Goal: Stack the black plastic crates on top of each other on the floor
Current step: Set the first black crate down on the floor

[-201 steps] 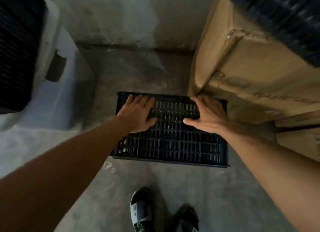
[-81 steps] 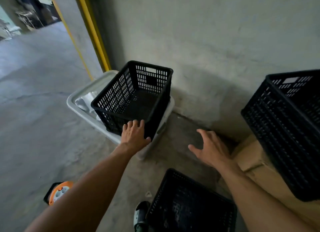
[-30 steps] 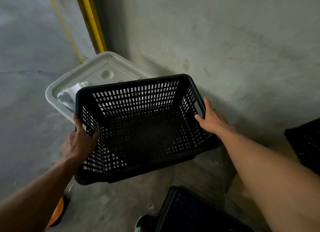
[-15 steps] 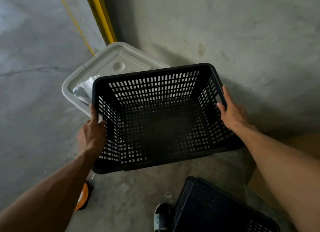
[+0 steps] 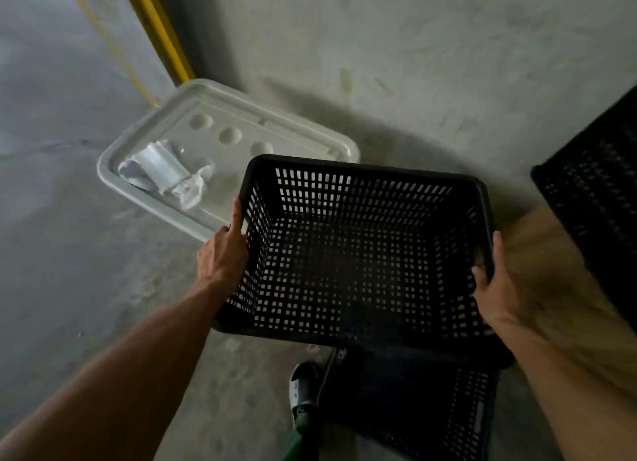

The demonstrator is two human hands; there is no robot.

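Held crate (image 5: 358, 253): black, perforated plastic, open side up, empty, carried in the air between the 2 hands. Left hand (image 5: 223, 257) grips its left short wall, thumb laid up along the rim. Right hand (image 5: 501, 288) grips the right short wall, thumb hooked over the rim.

Second crate (image 5: 424, 405): black, on the concrete floor (image 5: 69, 271) below and nearer the body than the hands. The held crate's near edge overlaps it in view; contact between the 2 cannot be determined.

Third crate (image 5: 599, 198): black, beyond the right hand, set on a cardboard box (image 5: 537, 246).

Beyond the left hand: a white lidded bin (image 5: 241, 140) with crumpled white material (image 5: 162, 171) on its lid, standing against the wall (image 5: 379, 40) beside a yellow post (image 5: 158, 26).

1 shoe (image 5: 303, 388) shows beside the second crate's left edge.
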